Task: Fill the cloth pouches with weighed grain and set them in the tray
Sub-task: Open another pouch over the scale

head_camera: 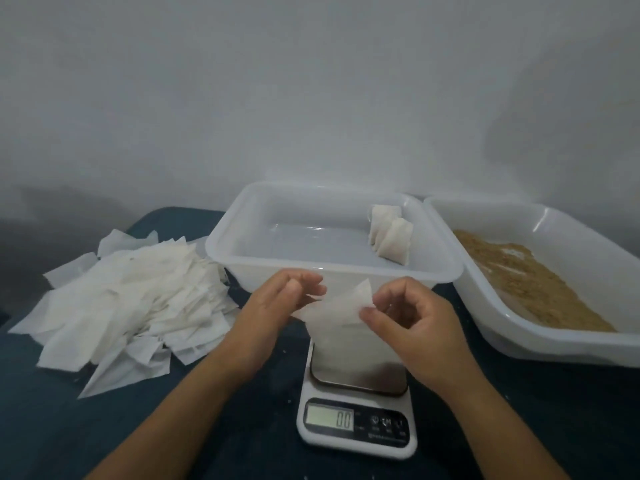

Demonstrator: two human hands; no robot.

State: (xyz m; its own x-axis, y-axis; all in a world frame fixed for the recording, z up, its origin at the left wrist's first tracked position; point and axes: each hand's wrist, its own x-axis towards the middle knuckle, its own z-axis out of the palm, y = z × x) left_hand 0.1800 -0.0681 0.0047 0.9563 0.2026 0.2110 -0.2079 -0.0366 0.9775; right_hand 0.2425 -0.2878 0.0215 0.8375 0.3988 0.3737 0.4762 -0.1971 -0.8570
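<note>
Pouch (334, 311), empty and flat, is held up between your two hands just above the scale (358, 407), in front of the tray (242, 233). Your left hand (277, 306) pinches its left edge, fingers (311, 289) curled in with the tips bunched on the cloth. Your right hand (412, 323) pinches the right edge between thumb and forefinger, other fingers curled loosely behind. One upper corner of the pouch sticks up between the hands.

Scale sits on the dark bench (69, 427), steel plate bare, display reading 0.0. Tray stands just behind the scale, touching or nearly touching its far end; cannot tell which. Two filled pouches (391, 239) stand in the tray's far right corner, leaning against each other and the right wall. Grain tub (519, 334) is to the right of the tray, rims close together, tilted in view, with brown grain (526, 282) spread over its floor. Pile of empty pouches (121, 306) lies loose on the bench to the left of the tray, its right edge reaching the tray's left side. A few crumbs dot the bench near the scale.
</note>
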